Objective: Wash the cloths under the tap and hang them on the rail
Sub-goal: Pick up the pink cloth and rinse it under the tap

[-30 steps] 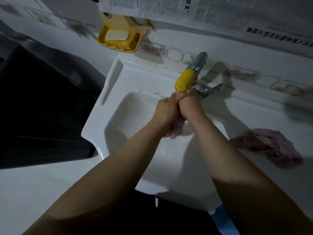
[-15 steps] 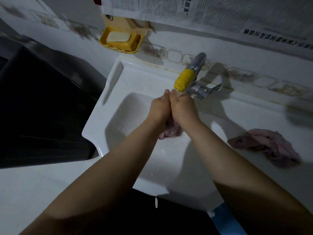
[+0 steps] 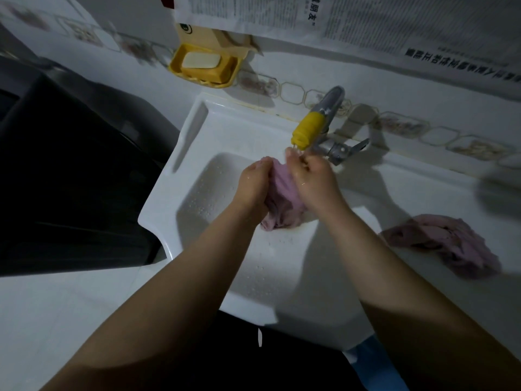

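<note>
A wet pink cloth (image 3: 282,193) is bunched between both hands over the white sink (image 3: 197,193), just below the yellow-tipped tap (image 3: 308,129). My left hand (image 3: 255,182) grips its left side. My right hand (image 3: 313,176) grips its right side, with the fingertips right under the spout. The cloth's lower end hangs down into the basin. A second pink cloth (image 3: 445,244) lies crumpled on the white counter to the right of the sink. No rail is in view.
A yellow soap dish with a white bar (image 3: 204,64) hangs on the tiled wall behind the sink. Newspaper (image 3: 366,21) covers the wall above. A dark appliance (image 3: 64,170) stands to the left. The metal tap handle (image 3: 349,149) points right.
My hands were pressed together under the spout and have parted, so more of the pink cloth shows between them. The camera view shifted slightly.
</note>
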`<state>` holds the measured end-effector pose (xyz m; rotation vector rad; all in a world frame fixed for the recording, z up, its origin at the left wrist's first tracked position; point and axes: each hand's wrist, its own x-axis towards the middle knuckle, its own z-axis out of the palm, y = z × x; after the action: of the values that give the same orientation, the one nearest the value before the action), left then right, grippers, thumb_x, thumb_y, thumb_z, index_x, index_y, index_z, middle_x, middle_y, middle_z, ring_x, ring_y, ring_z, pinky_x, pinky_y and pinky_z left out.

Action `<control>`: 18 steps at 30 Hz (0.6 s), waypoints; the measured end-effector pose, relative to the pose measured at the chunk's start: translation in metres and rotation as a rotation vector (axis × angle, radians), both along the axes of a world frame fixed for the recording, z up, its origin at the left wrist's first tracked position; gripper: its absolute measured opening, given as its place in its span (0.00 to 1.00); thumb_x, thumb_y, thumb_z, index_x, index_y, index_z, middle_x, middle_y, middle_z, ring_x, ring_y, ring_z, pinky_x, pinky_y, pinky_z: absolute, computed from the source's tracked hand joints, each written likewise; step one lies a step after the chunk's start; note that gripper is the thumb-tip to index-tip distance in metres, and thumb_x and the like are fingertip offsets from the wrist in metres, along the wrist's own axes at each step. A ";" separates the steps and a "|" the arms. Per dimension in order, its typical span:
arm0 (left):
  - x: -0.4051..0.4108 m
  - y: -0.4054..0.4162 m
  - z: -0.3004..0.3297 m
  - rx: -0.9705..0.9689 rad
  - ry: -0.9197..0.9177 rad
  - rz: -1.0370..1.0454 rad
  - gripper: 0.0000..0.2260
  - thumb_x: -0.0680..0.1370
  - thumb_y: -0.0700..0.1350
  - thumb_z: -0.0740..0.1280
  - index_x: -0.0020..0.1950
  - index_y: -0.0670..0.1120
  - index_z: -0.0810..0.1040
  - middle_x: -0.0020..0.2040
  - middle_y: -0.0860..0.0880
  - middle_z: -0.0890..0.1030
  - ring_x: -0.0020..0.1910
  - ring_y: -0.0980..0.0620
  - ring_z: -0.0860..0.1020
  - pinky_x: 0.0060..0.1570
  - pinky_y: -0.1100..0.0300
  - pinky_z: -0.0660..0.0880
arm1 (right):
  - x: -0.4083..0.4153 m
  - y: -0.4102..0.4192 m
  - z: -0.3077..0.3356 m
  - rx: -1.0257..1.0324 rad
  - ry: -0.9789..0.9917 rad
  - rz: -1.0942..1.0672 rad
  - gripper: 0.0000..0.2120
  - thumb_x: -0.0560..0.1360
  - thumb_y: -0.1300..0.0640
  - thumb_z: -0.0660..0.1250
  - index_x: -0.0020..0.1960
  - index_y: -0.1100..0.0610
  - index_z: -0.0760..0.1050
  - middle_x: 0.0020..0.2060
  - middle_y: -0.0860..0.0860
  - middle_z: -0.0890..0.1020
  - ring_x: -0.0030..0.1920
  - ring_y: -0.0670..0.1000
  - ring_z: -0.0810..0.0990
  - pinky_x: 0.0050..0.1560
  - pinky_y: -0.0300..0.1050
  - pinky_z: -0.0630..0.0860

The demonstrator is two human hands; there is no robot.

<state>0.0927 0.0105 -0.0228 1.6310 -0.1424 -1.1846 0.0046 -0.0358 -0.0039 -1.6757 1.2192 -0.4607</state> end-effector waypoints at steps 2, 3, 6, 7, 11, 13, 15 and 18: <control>-0.011 -0.007 0.004 -0.014 0.075 0.032 0.17 0.83 0.46 0.54 0.41 0.40 0.76 0.33 0.44 0.81 0.37 0.48 0.79 0.31 0.63 0.77 | 0.009 0.007 -0.002 -0.103 0.117 0.069 0.20 0.80 0.47 0.57 0.33 0.55 0.68 0.31 0.52 0.75 0.35 0.51 0.73 0.37 0.43 0.65; -0.017 -0.008 0.007 0.011 0.104 0.005 0.18 0.83 0.48 0.56 0.40 0.41 0.77 0.31 0.45 0.80 0.34 0.48 0.79 0.30 0.62 0.76 | 0.010 0.002 -0.003 -0.112 0.162 0.044 0.19 0.81 0.48 0.56 0.34 0.55 0.69 0.34 0.55 0.77 0.39 0.54 0.75 0.39 0.44 0.66; -0.028 -0.011 0.018 0.085 0.138 -0.026 0.16 0.80 0.50 0.62 0.43 0.39 0.80 0.35 0.42 0.80 0.34 0.47 0.79 0.30 0.60 0.76 | 0.009 -0.018 0.002 -0.048 0.191 -0.066 0.13 0.81 0.53 0.56 0.39 0.57 0.71 0.42 0.59 0.79 0.47 0.59 0.78 0.43 0.43 0.67; -0.026 -0.011 0.019 0.069 0.145 -0.010 0.15 0.80 0.50 0.62 0.47 0.39 0.80 0.35 0.43 0.80 0.34 0.48 0.79 0.31 0.61 0.77 | 0.010 -0.016 0.002 -0.070 0.182 -0.071 0.14 0.80 0.52 0.57 0.42 0.58 0.73 0.41 0.59 0.79 0.46 0.59 0.78 0.42 0.44 0.67; -0.013 -0.007 0.015 0.041 0.176 -0.095 0.24 0.83 0.54 0.54 0.66 0.37 0.73 0.41 0.42 0.83 0.35 0.50 0.78 0.36 0.59 0.77 | 0.010 0.010 0.001 -0.231 0.262 0.056 0.16 0.81 0.43 0.52 0.41 0.52 0.69 0.31 0.47 0.72 0.36 0.51 0.71 0.38 0.45 0.64; -0.009 0.001 0.012 0.000 0.121 -0.280 0.27 0.82 0.60 0.51 0.58 0.41 0.79 0.46 0.38 0.84 0.42 0.45 0.82 0.47 0.53 0.79 | 0.005 -0.001 -0.001 -0.171 0.222 0.016 0.14 0.80 0.44 0.57 0.41 0.51 0.69 0.33 0.48 0.74 0.39 0.52 0.74 0.41 0.45 0.68; -0.004 0.006 0.019 -0.033 -0.087 -0.581 0.28 0.80 0.63 0.49 0.44 0.47 0.82 0.41 0.42 0.84 0.42 0.46 0.83 0.51 0.53 0.78 | -0.001 -0.021 -0.004 -0.017 0.096 -0.049 0.07 0.79 0.50 0.61 0.45 0.53 0.71 0.40 0.51 0.78 0.45 0.54 0.77 0.48 0.47 0.73; 0.008 0.008 0.024 -0.093 -0.353 -0.766 0.19 0.83 0.53 0.54 0.47 0.42 0.79 0.43 0.42 0.83 0.41 0.48 0.81 0.46 0.54 0.78 | -0.005 -0.035 -0.007 0.279 -0.121 -0.113 0.16 0.81 0.46 0.56 0.46 0.56 0.74 0.39 0.55 0.80 0.39 0.52 0.78 0.44 0.46 0.75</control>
<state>0.1004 0.0181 0.0008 1.7397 -1.1087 -1.3933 -0.0003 -0.0704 -0.0112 -1.3297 1.2317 -0.4326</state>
